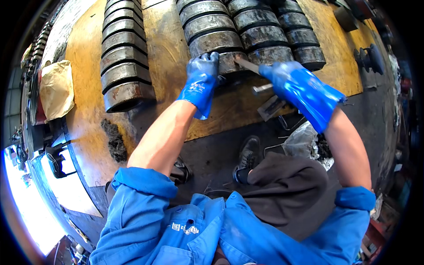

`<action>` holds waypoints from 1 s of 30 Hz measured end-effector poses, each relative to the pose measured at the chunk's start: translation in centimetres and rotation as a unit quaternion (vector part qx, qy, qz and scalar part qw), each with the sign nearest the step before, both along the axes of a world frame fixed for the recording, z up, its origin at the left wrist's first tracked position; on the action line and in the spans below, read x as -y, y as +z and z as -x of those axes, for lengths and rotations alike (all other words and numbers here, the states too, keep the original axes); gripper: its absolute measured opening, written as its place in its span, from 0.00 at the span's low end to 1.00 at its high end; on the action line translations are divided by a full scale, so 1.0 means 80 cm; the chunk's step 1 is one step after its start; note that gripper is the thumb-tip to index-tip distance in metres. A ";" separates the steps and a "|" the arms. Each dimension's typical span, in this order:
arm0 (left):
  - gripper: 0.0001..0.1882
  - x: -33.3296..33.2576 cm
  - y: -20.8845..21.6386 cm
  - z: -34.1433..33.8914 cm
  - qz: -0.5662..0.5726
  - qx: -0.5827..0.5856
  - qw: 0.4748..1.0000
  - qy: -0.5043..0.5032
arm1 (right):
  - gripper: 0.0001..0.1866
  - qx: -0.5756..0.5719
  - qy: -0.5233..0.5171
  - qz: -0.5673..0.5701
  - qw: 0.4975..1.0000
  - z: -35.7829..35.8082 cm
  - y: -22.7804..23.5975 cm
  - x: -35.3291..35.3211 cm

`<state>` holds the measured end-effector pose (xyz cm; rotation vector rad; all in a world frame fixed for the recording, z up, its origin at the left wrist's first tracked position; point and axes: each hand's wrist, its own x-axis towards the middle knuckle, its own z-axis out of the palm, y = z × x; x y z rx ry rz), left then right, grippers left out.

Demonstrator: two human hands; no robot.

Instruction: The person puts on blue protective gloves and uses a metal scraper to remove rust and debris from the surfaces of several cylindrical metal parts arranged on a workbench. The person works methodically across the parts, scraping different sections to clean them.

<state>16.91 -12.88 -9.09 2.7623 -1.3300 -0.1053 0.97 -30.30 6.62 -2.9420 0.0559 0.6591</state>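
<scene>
Head view: right hand (282, 76) tight around metal tool (248, 65), left hand (202, 70) against metal ring (228, 63), its grip unclear

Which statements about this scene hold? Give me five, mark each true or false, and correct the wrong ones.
1. The right hand grips a flat metal tool. True.
2. The left hand lies on the brown paper. False: it is at the near end of a row of metal rings; the brown paper is farther left.
3. Both hands are bare. False: both wear blue gloves.
4. A dark fibrous clump lies left of the left forearm. True.
5. The metal rings form a single row. False: there are several rows.
</scene>
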 end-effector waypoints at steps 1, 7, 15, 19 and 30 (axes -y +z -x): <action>0.19 -0.001 0.001 0.004 0.002 -0.002 1.000 -0.001 | 0.19 -0.002 -0.001 0.002 1.000 -0.002 -0.004 -0.002; 0.19 0.002 -0.002 0.006 0.005 -0.005 1.000 0.000 | 0.18 -0.050 0.000 -0.026 0.998 -0.003 0.002 0.008; 0.25 -0.011 -0.001 -0.004 0.021 -0.007 1.000 -0.007 | 0.19 -0.021 0.002 0.039 0.999 -0.001 0.003 -0.008; 0.34 0.009 0.013 0.007 0.018 -0.095 0.994 0.044 | 0.15 0.113 0.009 0.037 0.993 0.002 -0.016 0.013; 0.36 -0.002 0.007 0.002 0.013 -0.037 0.999 -0.004 | 0.13 -0.097 -0.006 0.049 0.994 -0.011 0.004 0.007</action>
